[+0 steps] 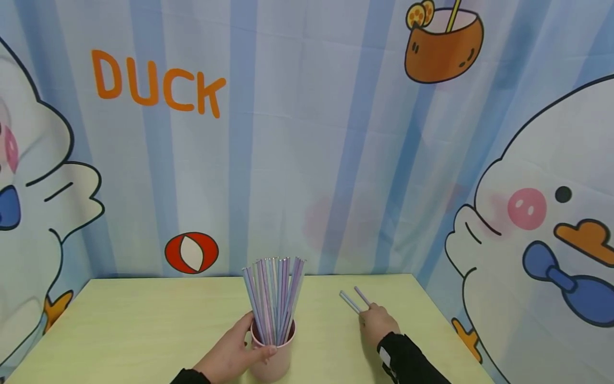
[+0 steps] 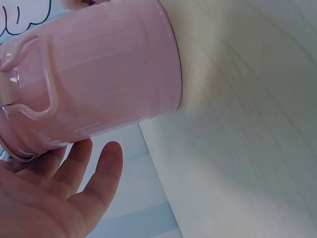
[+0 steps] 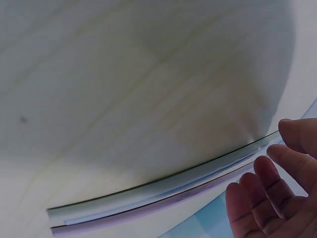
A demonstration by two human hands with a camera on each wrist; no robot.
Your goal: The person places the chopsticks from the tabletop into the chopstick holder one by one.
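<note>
My left hand [image 1: 235, 349] grips a pink cup [image 1: 272, 369] near its rim, thumb on the near side. Many slim drinking straws [image 1: 274, 298] in purple, blue and pale tones stand upright in the cup. The left wrist view shows the cup's smooth wall [image 2: 109, 64] and a raised handle shape [image 2: 49, 79], with fingers along one side. To the right, my right hand [image 1: 378, 324] pinches a few loose straws [image 1: 350, 302] between thumb and forefinger. In the right wrist view, pale green, blue and purple straws [image 3: 148, 196] run side by side close over the table.
The pale wooden table [image 1: 144, 320] ends at the back against a blue striped curtain [image 1: 288, 160] printed with white ducks, orange lettering and a drink. The cup stands at the front middle of the table.
</note>
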